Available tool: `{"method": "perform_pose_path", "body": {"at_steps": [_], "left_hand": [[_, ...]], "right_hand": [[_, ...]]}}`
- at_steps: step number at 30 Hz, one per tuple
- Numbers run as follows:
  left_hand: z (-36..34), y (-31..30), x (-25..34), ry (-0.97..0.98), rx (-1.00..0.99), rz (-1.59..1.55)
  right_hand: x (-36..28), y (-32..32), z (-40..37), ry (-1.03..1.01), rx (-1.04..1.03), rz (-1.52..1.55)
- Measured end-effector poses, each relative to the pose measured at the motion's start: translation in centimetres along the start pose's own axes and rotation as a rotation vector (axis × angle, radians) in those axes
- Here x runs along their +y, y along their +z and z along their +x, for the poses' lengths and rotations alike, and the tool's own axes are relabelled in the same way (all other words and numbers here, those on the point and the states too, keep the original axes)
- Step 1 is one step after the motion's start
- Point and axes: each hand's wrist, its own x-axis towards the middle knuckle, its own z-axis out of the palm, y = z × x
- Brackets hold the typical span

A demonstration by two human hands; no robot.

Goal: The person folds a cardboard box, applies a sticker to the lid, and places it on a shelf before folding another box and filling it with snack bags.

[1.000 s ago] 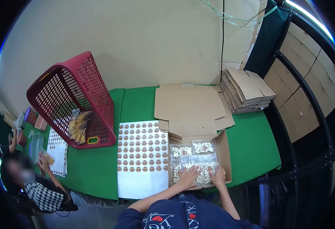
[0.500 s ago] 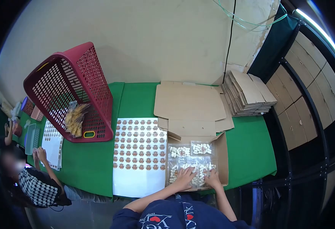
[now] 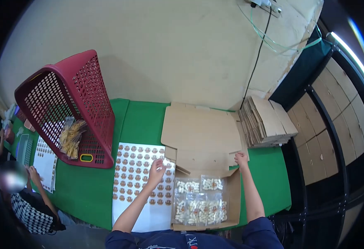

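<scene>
Plainly, green cloth (image 3: 267, 178) lies beneath the open carton (image 3: 234, 195), by a pale wall (image 3: 157, 54).

Soft, fairly even indoor light covers the green table (image 3: 84, 186) around the left hand (image 3: 157, 171) and right hand (image 3: 241, 159). Far above and right of the right hand, a tube light (image 3: 353, 60) glares white beside a blue streak (image 3: 359, 37). Below the hands, clear bags (image 3: 198, 207) catch small glints. Wide-lens distortion bows the shelving (image 3: 338, 164) right of the right hand; black rims the view. Far left of the left hand, a co-worker's head (image 3: 13, 177) is blurred.
</scene>
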Motion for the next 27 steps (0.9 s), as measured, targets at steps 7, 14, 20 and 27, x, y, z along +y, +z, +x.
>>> {"method": "perform_pose_path", "body": {"at_steps": [7, 14, 20, 27], "left_hand": [[6.9, 2.4, -2.8, -0.382, -0.043, -0.552], [11.7, 4.1, -3.2, -0.549, -0.065, -0.756], [9.0, 2.7, 1.8, -0.405, 0.001, -0.659], [-1.4, 1.9, 7.1, -0.109, -0.032, -0.145]], "right_hand": [[2.9, 1.4, 8.2, 0.436, -0.033, 0.295], [3.5, -0.5, 9.0, 0.389, -0.217, 0.672], [1.5, -5.5, 2.5, 0.266, -0.467, 0.721], [-1.1, -8.8, -6.8, -0.007, -0.344, 0.373]]}}
